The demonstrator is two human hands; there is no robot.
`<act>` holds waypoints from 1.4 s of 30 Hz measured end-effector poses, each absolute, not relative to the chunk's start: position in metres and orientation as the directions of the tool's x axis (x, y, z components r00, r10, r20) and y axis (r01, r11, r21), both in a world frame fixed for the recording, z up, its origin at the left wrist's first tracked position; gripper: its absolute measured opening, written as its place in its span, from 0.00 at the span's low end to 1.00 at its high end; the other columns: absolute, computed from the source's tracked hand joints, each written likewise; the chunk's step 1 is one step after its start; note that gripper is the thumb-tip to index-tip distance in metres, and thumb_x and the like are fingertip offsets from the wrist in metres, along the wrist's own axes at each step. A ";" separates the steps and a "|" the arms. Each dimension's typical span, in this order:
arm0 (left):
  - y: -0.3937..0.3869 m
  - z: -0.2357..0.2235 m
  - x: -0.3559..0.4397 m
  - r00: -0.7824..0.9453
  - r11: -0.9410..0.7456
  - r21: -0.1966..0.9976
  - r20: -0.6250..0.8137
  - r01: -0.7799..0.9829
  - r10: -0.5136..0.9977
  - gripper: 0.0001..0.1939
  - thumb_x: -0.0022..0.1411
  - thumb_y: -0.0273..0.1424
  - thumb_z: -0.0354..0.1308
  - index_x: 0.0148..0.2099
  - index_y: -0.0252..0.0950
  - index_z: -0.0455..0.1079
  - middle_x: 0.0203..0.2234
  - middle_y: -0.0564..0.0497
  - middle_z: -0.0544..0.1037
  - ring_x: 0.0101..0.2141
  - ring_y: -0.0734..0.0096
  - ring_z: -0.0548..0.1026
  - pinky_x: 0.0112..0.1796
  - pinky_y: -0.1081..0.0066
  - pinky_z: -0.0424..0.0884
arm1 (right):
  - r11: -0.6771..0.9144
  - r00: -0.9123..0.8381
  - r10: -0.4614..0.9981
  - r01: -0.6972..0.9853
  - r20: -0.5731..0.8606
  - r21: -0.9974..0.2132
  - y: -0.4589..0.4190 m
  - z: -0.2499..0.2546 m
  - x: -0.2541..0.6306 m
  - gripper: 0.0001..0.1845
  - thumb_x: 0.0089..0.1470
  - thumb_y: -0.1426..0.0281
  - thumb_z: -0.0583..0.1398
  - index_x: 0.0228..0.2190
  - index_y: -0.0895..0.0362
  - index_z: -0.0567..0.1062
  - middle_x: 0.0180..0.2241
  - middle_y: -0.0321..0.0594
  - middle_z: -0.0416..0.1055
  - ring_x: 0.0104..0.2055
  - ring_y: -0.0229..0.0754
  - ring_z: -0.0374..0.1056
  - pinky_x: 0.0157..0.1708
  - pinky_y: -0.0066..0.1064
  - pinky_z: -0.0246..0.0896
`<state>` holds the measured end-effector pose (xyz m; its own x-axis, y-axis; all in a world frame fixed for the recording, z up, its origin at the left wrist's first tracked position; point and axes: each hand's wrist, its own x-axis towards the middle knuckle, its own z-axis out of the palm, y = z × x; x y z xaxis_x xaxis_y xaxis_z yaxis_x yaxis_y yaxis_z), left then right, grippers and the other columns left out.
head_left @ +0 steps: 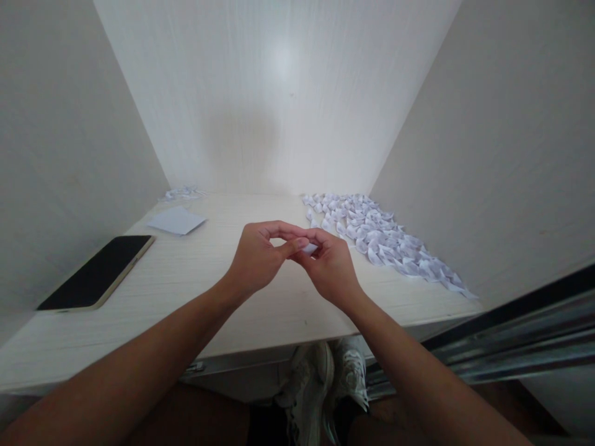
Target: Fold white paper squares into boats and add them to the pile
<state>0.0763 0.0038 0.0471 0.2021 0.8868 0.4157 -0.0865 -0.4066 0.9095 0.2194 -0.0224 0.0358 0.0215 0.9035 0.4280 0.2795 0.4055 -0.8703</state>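
My left hand (pixel 263 253) and my right hand (pixel 331 263) meet above the middle of the white shelf, fingertips touching. Between them is a small piece of white paper (pixel 309 249), pinched by thumbs and fingers of both hands. Most of the paper is hidden by the fingers, so its exact shape cannot be made out. To the right of my right hand spreads a large pile of small folded white paper pieces (pixel 372 229). Left of my left hand lies a stack of flat white paper (pixel 176 220).
A dark-screened phone (pixel 97 272) with a pale case lies on the shelf (pixel 223 334) at the left. White paper scraps (pixel 183 193) sit in the far left corner. Walls enclose the back and both sides. Below the front edge are white shoes (pixel 311 384); a metal rail (pixel 520 341) runs at lower right.
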 end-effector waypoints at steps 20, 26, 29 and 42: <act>0.010 0.046 0.075 0.192 -0.249 0.918 0.316 -0.309 0.929 0.12 0.46 0.30 0.75 0.35 0.34 0.82 0.28 0.48 0.84 0.28 0.70 0.79 0.34 0.70 0.75 | 0.218 -0.052 0.976 0.147 0.213 -0.965 -0.031 0.031 0.234 0.15 0.53 0.60 0.67 0.23 0.57 0.77 0.25 0.42 0.80 0.25 0.39 0.75 0.26 0.29 0.64; 0.015 0.045 0.070 0.213 -0.248 0.936 0.303 -0.251 0.929 0.12 0.48 0.31 0.75 0.36 0.33 0.82 0.27 0.48 0.83 0.27 0.73 0.77 0.29 0.74 0.72 | 0.245 -0.091 0.968 0.111 0.236 -0.963 -0.030 0.028 0.235 0.16 0.56 0.57 0.64 0.29 0.57 0.79 0.32 0.43 0.82 0.23 0.37 0.73 0.22 0.28 0.61; 0.017 0.044 0.068 0.259 -0.228 0.957 0.270 -0.181 0.927 0.12 0.47 0.31 0.75 0.35 0.32 0.81 0.26 0.48 0.82 0.24 0.75 0.74 0.25 0.75 0.69 | 0.247 -0.079 0.969 0.188 0.235 -0.951 -0.030 0.025 0.239 0.16 0.58 0.59 0.62 0.26 0.58 0.78 0.26 0.41 0.80 0.23 0.36 0.71 0.23 0.27 0.60; 0.005 0.009 0.085 0.325 -0.140 0.963 0.211 -0.228 0.922 0.20 0.49 0.32 0.74 0.43 0.32 0.74 0.23 0.56 0.76 0.26 0.70 0.80 0.34 0.65 0.81 | 0.188 0.040 0.980 0.130 0.195 -0.973 -0.028 0.008 0.261 0.14 0.55 0.58 0.63 0.28 0.57 0.75 0.23 0.37 0.74 0.25 0.36 0.70 0.23 0.26 0.63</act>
